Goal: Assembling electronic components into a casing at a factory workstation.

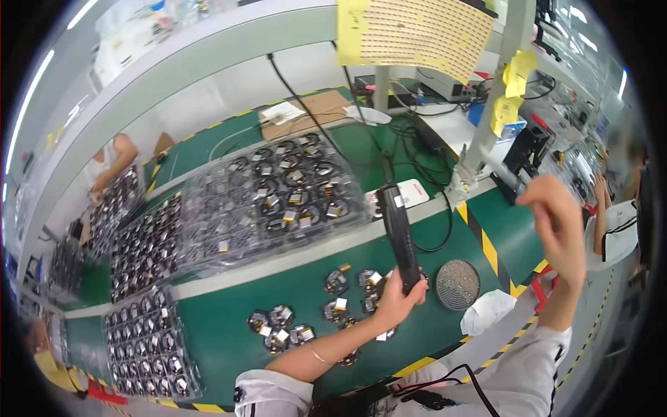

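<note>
Left hand point(401, 300) wrapped round 1 driver point(398, 226), right hand point(559, 226) raised near bench's point(215, 333) right edge — curled, can't tell if pinching anything, dish point(458, 283) toward front edge

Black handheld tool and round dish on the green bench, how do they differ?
The black handheld tool is long and slim, while the round dish is circular.
The tool is black; the dish and its contents look greyish.
The tool is gripped in the left hand, tilted, whereas the dish rests on the green bench, untouched.
</note>
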### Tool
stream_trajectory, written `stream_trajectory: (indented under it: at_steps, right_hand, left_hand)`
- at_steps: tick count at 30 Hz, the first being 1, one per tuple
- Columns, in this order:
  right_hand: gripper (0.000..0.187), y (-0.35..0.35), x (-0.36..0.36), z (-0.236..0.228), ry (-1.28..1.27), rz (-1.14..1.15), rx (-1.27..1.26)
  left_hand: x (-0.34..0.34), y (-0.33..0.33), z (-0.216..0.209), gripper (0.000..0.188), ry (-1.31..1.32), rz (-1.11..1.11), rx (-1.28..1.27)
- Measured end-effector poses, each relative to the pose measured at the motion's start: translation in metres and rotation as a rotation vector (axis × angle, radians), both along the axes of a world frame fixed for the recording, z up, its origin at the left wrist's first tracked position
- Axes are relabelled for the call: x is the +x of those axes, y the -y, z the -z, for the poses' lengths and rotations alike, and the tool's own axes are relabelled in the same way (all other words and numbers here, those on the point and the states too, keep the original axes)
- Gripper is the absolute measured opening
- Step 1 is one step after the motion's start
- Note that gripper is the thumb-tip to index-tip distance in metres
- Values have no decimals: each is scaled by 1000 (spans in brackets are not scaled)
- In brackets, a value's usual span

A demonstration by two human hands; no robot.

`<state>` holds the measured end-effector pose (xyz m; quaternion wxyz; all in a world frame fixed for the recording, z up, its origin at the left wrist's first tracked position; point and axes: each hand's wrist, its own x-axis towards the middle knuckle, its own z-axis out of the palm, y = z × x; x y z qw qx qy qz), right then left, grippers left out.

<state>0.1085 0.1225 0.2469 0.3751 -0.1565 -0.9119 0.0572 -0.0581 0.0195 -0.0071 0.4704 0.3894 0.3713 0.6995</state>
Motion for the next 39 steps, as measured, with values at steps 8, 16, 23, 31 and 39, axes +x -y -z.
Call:
stream_trajectory:
  at_steps: [8,16,23,31,39]
  right_hand:
    - [21,-1,-201,-172,21,-21,606]
    - [20,-60,-360,-167,140,-76,556]
    - [23,-17,-341,-166,-96,-199,273]
    - [28,73,-70,-53,-321,-34,257]
    - [64,111,119,133,635,659,13]
  left_hand:
    - [20,-13,-8,29,-20,56,21]
    - [23,-6,-5,29,-45,34,50]
    - [13,-5,-4,29,-32,19,44]
    - [5,-2,-8,27,-27,-80,42]
    - [13,-2,-15,31,-29,-66,86]
